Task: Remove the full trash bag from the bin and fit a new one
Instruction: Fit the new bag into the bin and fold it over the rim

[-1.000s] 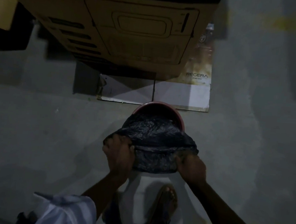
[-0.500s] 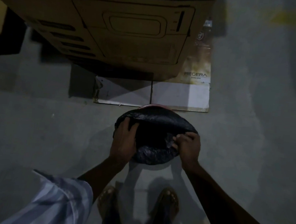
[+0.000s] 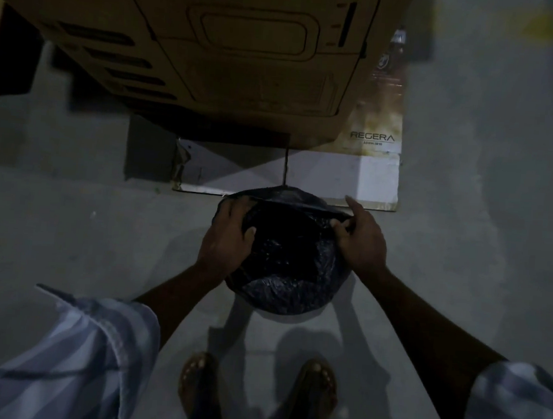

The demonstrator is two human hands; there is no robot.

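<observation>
Black plastic bag [image 3: 284,262] is covering the bin on the floor, rim fully hidden. Left hand [image 3: 229,235] and right hand [image 3: 361,239] are each clamping opposite edges, apparently stretching film down over the rim.

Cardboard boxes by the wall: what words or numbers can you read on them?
"REGERA" on the tan printed panel beside the big cardboard box.
Small line under it: too blurred to read.
Marks near the panel's top: too blurred.
Big cardboard box: only outline drawings, no readable words.
</observation>
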